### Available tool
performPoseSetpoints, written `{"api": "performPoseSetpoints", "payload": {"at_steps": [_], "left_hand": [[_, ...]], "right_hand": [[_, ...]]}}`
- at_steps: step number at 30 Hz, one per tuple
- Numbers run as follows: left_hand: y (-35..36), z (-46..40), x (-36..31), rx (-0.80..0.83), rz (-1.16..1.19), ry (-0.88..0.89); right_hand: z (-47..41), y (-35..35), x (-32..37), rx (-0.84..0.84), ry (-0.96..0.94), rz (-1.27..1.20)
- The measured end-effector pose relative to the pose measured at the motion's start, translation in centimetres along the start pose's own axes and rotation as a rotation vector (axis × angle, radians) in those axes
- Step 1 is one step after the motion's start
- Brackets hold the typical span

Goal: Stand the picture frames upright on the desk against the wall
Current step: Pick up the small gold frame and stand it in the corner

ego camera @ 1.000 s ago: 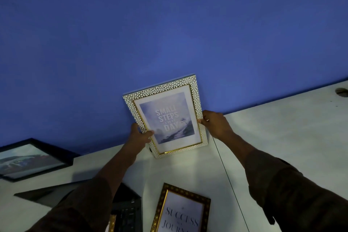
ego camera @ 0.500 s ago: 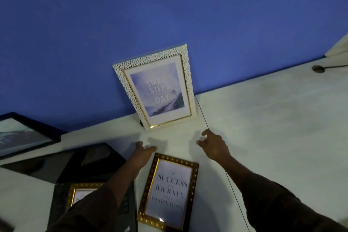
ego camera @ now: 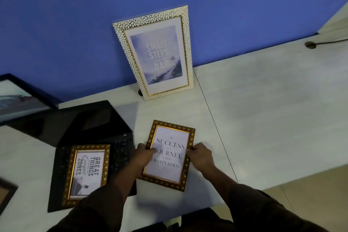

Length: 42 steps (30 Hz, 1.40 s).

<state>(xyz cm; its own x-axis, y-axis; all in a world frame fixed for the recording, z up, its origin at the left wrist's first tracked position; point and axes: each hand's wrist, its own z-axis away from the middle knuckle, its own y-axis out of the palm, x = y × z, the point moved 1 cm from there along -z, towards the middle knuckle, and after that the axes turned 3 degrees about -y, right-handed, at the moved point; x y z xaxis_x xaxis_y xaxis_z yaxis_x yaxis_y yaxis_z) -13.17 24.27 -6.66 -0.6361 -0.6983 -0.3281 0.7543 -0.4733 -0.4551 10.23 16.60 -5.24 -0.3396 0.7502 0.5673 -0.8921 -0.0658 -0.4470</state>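
Observation:
A white pebbled frame (ego camera: 156,52) reading "Small steps every day" stands upright on the white desk (ego camera: 263,109), leaning on the blue wall (ego camera: 94,15). A dark gold frame (ego camera: 170,132) reading "Success is a journey" lies flat in front of it. My left hand (ego camera: 144,155) grips its left edge and my right hand (ego camera: 200,155) grips its right edge. A second gold frame (ego camera: 88,172), "Great things", lies flat on an open black laptop (ego camera: 90,128) to the left.
A black frame (ego camera: 20,98) leans on the wall at far left. Another frame's corner (ego camera: 6,193) shows at the left edge. A cable hole (ego camera: 310,45) with a cord sits at the back right. The desk's front edge runs along the lower right.
Both hands let go of the white frame, which now stands against the wall. They moved down and took hold of the "Success" frame's two sides. The view tilted down.

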Motion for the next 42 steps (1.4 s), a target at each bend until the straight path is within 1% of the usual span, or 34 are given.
{"api": "performPoseSetpoints", "payload": {"at_steps": [2, 5, 10, 13, 17, 21, 22, 25, 27, 31, 34, 36, 39, 42], "left_hand": [[-0.3, 0.9, -0.2, 0.03, 0.013, 0.032], [-1.0, 3.7, -0.5, 0.047, 0.025, 0.069], [-2.1, 7.7, 1.0, 0.1, 0.206, 0.149], [-3.8, 9.2, 3.7, 0.061, 0.298, 0.155], [-7.4, 11.2, 8.3, -0.016, 0.353, 0.204], [-12.4, 14.9, 14.8, -0.107, 0.495, 0.262], [-13.2, 15.4, 15.8, -0.109, 0.522, 0.275], [-17.6, 18.1, 22.2, -0.173, 0.608, 0.293], [-19.7, 19.3, 24.7, -0.204, 0.65, 0.313], [-24.6, 22.3, 31.4, -0.329, 0.753, 0.293], [-27.3, 23.7, 34.5, -0.409, 0.822, 0.31], [-29.3, 24.5, 36.1, -0.455, 0.87, 0.32], [-31.8, 25.1, 37.9, -0.516, 0.909, 0.288], [-34.1, 25.0, 39.0, -0.544, 0.999, 0.289]], "right_hand": [[0.3, -0.3, 0.1, -0.014, 0.011, -0.028], [0.9, -0.6, 0.2, -0.021, -0.002, 0.034], [3.0, -0.3, 1.4, -0.077, -0.077, 0.112], [5.5, 1.0, 2.8, -0.112, -0.145, 0.131], [9.8, 3.9, 5.2, -0.134, -0.249, 0.136], [15.0, 9.0, 8.0, -0.106, -0.395, 0.198], [15.7, 9.7, 8.7, -0.108, -0.431, 0.204], [19.4, 15.1, 11.6, -0.089, -0.557, 0.237], [21.0, 17.7, 13.2, -0.08, -0.626, 0.25], [25.4, 24.5, 16.7, 0.027, -0.815, 0.261], [27.6, 28.3, 19.3, 0.054, -0.918, 0.294], [28.6, 30.7, 21.5, 0.093, -0.948, 0.297], [29.3, 33.6, 24.6, 0.158, -0.981, 0.299], [29.6, 36.3, 27.5, 0.205, -1.032, 0.321]]}}
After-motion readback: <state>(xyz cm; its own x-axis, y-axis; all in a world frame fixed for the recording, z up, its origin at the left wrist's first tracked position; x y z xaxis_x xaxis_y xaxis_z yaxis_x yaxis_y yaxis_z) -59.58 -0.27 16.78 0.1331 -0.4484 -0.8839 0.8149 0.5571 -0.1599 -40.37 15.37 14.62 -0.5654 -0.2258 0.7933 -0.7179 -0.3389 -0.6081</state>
